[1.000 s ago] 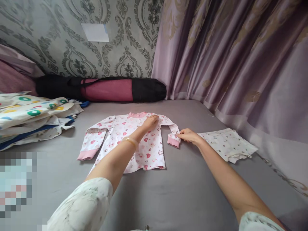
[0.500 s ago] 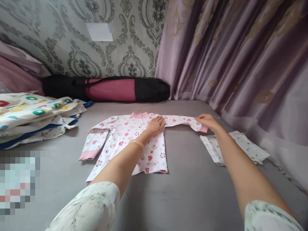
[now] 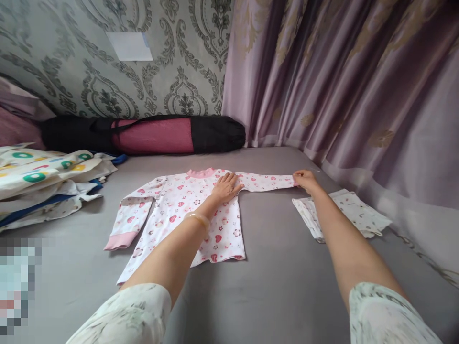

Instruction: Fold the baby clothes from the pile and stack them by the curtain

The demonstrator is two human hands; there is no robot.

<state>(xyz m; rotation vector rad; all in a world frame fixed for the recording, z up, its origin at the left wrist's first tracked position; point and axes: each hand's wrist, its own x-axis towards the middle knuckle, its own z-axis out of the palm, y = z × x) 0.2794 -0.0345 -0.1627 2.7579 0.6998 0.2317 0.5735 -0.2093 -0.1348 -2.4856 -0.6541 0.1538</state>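
Observation:
A child's long-sleeved shirt (image 3: 179, 205), white with pink and red hearts and flowers, lies spread on the grey bed sheet (image 3: 272, 267). Its collar and cuffs are pink. My left hand (image 3: 226, 186) rests flat on the shirt near the shoulder on the right, fingers stretched out. At the end of the right-hand sleeve, my right hand (image 3: 305, 180) pinches the cuff, which its fingers partly cover. That sleeve runs out straight to the side. The other sleeve (image 3: 131, 217) bends downward, its cuff lying on the sheet.
Folded white patterned cloth (image 3: 358, 212) lies to the right, partly behind my right forearm. Clothes are piled (image 3: 46, 184) at the left. A black and pink long bag (image 3: 154, 136) lies along the wall, beside purple curtains (image 3: 322, 81). The lower left corner is pixelated.
My right hand has shifted its hold to the cuff's end, and the sleeve is now straighter, its drooping cuff drawn outward. My left hand stays on the shirt. The view has turned slightly right.

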